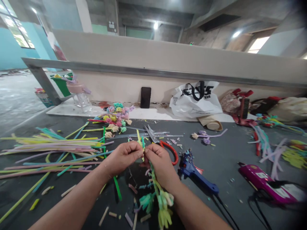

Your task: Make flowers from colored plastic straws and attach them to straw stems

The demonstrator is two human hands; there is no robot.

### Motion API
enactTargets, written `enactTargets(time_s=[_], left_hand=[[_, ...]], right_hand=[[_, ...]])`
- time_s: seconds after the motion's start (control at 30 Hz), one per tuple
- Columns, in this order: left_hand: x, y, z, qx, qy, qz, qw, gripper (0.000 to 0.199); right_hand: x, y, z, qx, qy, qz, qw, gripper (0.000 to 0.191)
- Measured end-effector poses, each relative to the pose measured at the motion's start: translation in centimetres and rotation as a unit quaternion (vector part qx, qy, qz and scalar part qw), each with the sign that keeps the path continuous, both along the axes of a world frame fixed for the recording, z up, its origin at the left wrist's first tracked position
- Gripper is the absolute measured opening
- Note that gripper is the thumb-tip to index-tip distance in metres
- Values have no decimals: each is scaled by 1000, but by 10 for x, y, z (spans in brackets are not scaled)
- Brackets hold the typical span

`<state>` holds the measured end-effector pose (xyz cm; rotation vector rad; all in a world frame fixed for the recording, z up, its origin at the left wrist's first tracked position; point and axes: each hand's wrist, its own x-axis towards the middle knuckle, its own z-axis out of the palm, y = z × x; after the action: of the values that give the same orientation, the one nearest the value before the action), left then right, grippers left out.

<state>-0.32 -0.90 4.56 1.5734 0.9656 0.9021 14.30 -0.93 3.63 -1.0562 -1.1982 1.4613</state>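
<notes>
My left hand (126, 158) is closed in a pinch on a short yellow-green pipe cleaner (138, 136), with a teal end beside it. Against it, the fingertips of my right hand (161, 164) pinch the same spot. From under the right hand hangs a string of pipe-cleaner flowers (164, 210) in green, yellow and cream, its upper part partly hidden by the fingers. Scissors with red handles (177, 156) lie open just behind the right hand. A blue glue gun (198, 175) rests to the right of that hand.
Loose pipe cleaners (72, 143) spread across the left. Finished fuzzy flowers (117, 116) are heaped behind them. A phone (145, 97) leans on the back panel near a white bag (195, 102). At right lies a magenta corded tool (266, 182). Cut scraps (129, 219) litter the front.
</notes>
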Motion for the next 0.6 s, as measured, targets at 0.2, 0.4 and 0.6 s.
enactTargets(time_s=[0.2, 0.4, 0.6], left_hand=[[3, 2, -7, 77, -31, 104, 991, 9], [-6, 2, -8, 380, 144, 108, 907, 15], [-16, 0, 4, 466, 293, 83, 831, 22]], right_hand=[[9, 5, 2, -33, 154, 57, 986, 18], [8, 5, 2, -50, 143, 82, 985, 15], [6, 4, 0, -51, 115, 93, 988, 15]])
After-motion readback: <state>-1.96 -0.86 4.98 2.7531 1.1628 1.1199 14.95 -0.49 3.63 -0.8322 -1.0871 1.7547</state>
